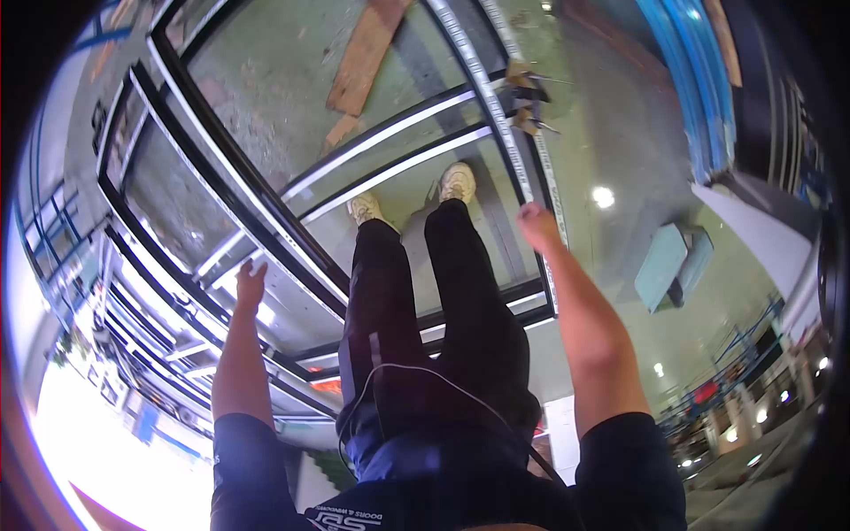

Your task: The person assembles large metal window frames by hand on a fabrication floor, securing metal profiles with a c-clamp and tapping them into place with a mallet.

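Note:
My left hand (251,285) is held out over the long frame bars on the left, its finger and thumb apart and nothing between them. Nearest to it is a black-and-white window or door frame (202,184). My right hand (540,227) has its fingers curled in and overlaps the edge of the right-hand frame bar (485,93), which carries printed protective film. Whatever its fingers may hold is hidden. Both my shoes (458,182) are on the floor between the bars, below two crossbars (398,170).
A wooden board (365,57) lies on the floor ahead. Clamp-like pieces (527,97) sit on the right bars. To the right are a green-grey block (666,265) and blue wrapped lengths (691,80). More frames (146,265) are stacked at left. A thin cable (425,370) crosses my lap.

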`<state>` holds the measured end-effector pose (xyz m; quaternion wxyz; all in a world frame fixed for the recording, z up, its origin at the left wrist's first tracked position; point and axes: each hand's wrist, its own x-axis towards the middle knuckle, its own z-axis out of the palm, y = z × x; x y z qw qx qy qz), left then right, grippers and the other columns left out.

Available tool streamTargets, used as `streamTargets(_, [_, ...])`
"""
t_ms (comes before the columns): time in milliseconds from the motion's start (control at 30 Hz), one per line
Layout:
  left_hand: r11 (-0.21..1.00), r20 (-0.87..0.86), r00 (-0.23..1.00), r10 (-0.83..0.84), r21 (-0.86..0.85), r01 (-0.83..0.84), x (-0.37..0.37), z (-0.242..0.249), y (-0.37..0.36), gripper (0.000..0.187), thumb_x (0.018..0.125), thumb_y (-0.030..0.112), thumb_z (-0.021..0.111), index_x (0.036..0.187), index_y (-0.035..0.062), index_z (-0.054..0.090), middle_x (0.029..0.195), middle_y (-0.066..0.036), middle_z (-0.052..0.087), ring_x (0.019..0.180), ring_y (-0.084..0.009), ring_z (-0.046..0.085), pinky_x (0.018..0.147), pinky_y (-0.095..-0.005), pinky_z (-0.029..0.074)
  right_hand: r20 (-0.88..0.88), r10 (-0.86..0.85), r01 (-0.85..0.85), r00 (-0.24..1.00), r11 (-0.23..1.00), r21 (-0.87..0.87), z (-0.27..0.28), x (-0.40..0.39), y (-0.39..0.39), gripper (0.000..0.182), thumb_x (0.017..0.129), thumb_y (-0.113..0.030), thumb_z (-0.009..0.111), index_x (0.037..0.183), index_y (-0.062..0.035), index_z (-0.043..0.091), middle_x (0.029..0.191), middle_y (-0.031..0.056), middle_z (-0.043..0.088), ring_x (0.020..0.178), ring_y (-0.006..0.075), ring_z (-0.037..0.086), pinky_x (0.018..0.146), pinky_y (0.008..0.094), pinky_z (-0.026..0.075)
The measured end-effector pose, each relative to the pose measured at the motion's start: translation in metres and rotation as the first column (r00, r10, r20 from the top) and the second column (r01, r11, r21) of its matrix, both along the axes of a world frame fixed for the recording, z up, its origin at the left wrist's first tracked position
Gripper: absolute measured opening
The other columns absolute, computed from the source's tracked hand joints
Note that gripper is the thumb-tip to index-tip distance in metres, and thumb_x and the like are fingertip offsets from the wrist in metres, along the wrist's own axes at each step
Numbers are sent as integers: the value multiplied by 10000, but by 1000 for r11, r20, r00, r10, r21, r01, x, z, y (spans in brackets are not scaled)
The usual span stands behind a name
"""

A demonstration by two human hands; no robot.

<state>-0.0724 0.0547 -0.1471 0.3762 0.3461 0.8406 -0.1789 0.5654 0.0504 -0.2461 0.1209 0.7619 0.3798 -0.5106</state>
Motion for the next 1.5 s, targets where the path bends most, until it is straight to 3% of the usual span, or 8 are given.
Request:
streamTargets(267, [947,-106,941,321,22,-321,-98,-144,-61,945,776,486,722,1430,-43,291,1420,-265,390,1320,-341,392,1061,-398,350,200,162,-227,966,905,361,-156,18,108,663,771,-361,742,1289,-19,511,1098,171,651,1003,317,632,866,381,481])
streamTargets(467, [926,134,939,317,169,-337,-101,-258,-17,859,742,404,770,1367,-42,384,1242,-205,578,1134,-283,577,943,-337,459,278,75,-122,958,980,155,-192,-1,175,652,806,-349,733,1286,29,505,1211,151,607,1100,272,581,935,345,431])
streamTargets(667, [576,571,336,749,-312,-755,-127,-296,-38,907,769,569,696,1383,-23,388,1348,-192,491,1281,-314,428,1086,-468,284,-47,-217,222,975,961,164,-203,9,177,525,830,-236,723,1247,31,549,1221,106,593,1065,215,570,932,333,428])
streamTargets(933, [391,584,278,762,-73,-917,-82,-329,-51,1038,753,773,544,1430,7,362,1437,-175,410,1322,-293,374,1091,-393,283,160,-141,119,977,983,143,-218,27,168,467,780,-223,707,1158,33,606,1182,125,633,1053,262,604,921,349,444])
streamTargets(1100, [393,240,387,890,25,-919,-82,-317,-57,1036,718,845,478,1396,62,427,1330,-135,522,1191,-252,505,996,-383,396,292,85,-135,953,979,154,-196,17,159,396,655,-178,677,1001,13,664,912,113,681,807,222,637,737,369,495])
streamTargets(1300, [277,773,116,624,-81,-957,-82,-222,-88,631,945,595,419,1252,60,558,1042,-57,638,910,-174,602,812,-293,486,438,91,-198,895,958,207,-176,28,88,302,654,-185,661,839,34,569,638,139,601,532,228,595,488,385,485])
streamTargets(1400, [357,692,271,669,21,-934,-69,-126,-91,618,922,614,456,1066,38,629,834,-50,625,712,-149,590,646,-280,491,426,130,-209,895,967,144,-54,-31,91,432,678,-198,630,1037,43,611,1021,274,640,990,432,606,905,446,484])
streamTargets(1500, [406,443,413,796,114,-907,-80,-72,-130,689,873,661,497,961,-2,663,801,-63,615,662,-154,576,591,-310,481,398,113,-221,910,946,237,17,-32,70,350,678,-173,611,982,-4,647,912,247,663,895,421,631,814,454,513])
